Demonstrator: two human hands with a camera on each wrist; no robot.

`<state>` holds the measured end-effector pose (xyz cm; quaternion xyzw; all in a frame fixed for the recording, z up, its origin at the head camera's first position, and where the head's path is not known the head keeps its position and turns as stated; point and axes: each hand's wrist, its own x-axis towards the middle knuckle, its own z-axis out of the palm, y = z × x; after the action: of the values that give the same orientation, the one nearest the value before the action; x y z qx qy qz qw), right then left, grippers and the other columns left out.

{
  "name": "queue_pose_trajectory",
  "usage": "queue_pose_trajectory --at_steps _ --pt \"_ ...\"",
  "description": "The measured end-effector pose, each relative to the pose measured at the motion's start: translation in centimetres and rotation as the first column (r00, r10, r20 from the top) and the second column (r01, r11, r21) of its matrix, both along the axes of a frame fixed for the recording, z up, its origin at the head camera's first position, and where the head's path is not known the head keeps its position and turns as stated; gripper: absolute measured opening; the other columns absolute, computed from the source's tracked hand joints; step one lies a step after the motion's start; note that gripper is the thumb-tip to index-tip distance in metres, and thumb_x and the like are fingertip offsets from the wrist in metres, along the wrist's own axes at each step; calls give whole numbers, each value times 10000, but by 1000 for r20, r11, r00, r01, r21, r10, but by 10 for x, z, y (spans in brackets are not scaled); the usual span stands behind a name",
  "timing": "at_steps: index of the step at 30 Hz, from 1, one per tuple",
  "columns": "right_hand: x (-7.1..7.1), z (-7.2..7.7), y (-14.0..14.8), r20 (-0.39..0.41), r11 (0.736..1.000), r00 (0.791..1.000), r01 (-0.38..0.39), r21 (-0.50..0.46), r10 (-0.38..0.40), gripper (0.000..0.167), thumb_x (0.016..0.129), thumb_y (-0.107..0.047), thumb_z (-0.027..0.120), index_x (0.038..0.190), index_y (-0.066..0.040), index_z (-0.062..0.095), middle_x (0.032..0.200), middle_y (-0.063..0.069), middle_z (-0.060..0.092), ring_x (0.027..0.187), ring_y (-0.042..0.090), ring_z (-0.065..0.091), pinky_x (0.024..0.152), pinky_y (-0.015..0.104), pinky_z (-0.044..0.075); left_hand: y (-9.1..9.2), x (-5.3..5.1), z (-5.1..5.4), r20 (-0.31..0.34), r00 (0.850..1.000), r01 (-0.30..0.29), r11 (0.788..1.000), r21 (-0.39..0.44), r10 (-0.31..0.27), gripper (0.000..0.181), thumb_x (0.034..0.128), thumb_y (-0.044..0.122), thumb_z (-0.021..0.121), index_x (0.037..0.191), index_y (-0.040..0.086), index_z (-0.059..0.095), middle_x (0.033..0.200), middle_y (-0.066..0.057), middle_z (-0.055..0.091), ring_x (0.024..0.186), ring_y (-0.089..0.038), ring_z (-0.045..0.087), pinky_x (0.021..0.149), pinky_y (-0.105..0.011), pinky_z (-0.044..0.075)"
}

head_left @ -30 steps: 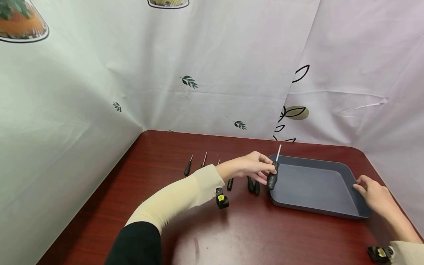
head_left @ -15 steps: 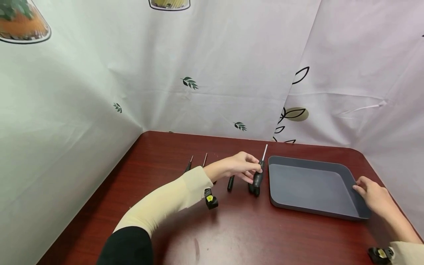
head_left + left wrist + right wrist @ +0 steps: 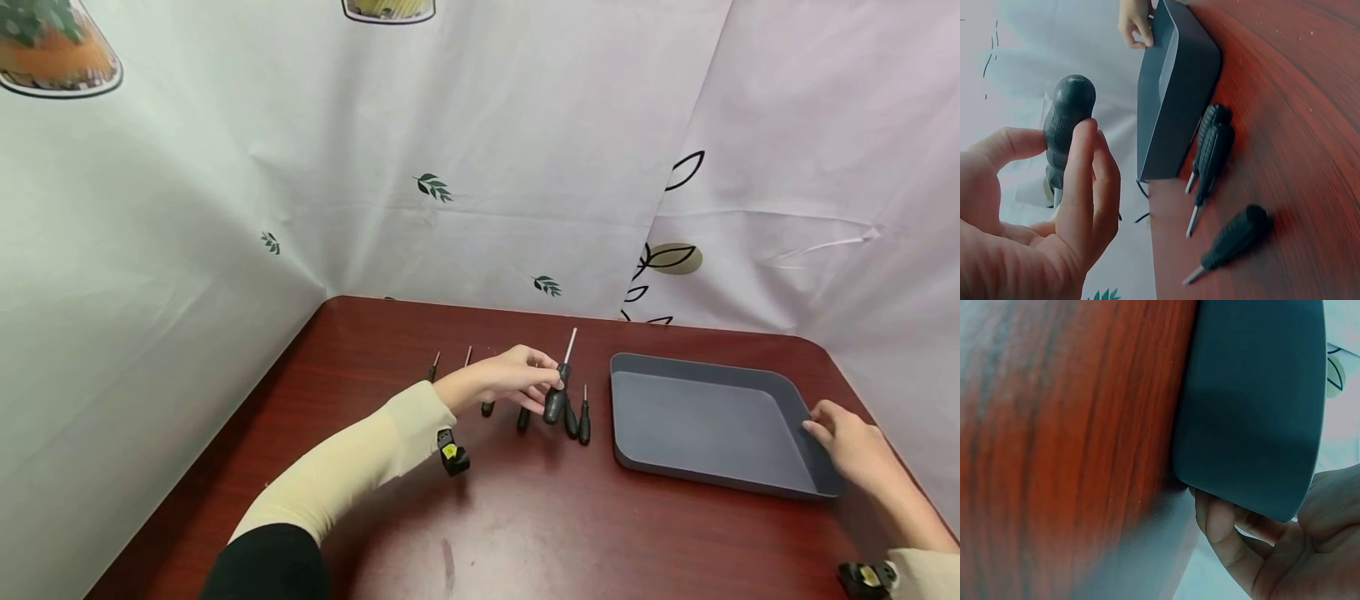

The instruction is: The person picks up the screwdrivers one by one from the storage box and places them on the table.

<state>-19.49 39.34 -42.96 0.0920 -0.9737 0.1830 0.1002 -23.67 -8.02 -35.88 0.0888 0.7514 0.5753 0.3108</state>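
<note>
My left hand (image 3: 513,379) pinches a black-handled screwdriver (image 3: 555,403) between thumb and fingertips, its metal shaft pointing up and away. It is held above the table, left of a grey rectangular tray (image 3: 701,429). In the left wrist view the thumb and fingers press on the screwdriver's handle (image 3: 1067,115). At the tray's right side, my right hand (image 3: 851,442) grips the rim with the thumb on top. The right wrist view shows curled fingers (image 3: 1219,522) against the outer tray wall (image 3: 1247,419).
Several black-handled screwdrivers lie on the red-brown table (image 3: 555,525), among them a small screwdriver (image 3: 584,427) just left of the tray and another screwdriver (image 3: 1238,234) farther off. The left hand and forearm partly cover some. A white printed cloth (image 3: 480,225) hangs behind the table.
My left hand has moved left, away from the tray's left edge, with the screwdriver still in its fingers. Two screwdrivers near the tray now show more. The right hand has stayed on the tray.
</note>
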Motion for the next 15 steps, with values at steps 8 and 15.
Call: queue_pose_trajectory --at_steps 8,15 --pt "0 -1 1 19 1000 1000 -5 4 5 122 918 49 641 900 77 524 763 265 586 631 355 533 499 394 396 -17 0 2 -16 1000 -19 1000 -6 19 357 1003 85 573 1343 -20 546 1132 -160 661 863 -256 694 760 -370 634" --pt "0 -1 0 -3 1000 1000 -6 2 6 122 911 58 642 898 79 523 786 298 586 631 369 540 493 397 400 -29 -1 0 -28 999 -35 999 -6 35 370 1025 148 544 1353 -21 532 1149 -148 661 837 -226 679 776 -374 631"
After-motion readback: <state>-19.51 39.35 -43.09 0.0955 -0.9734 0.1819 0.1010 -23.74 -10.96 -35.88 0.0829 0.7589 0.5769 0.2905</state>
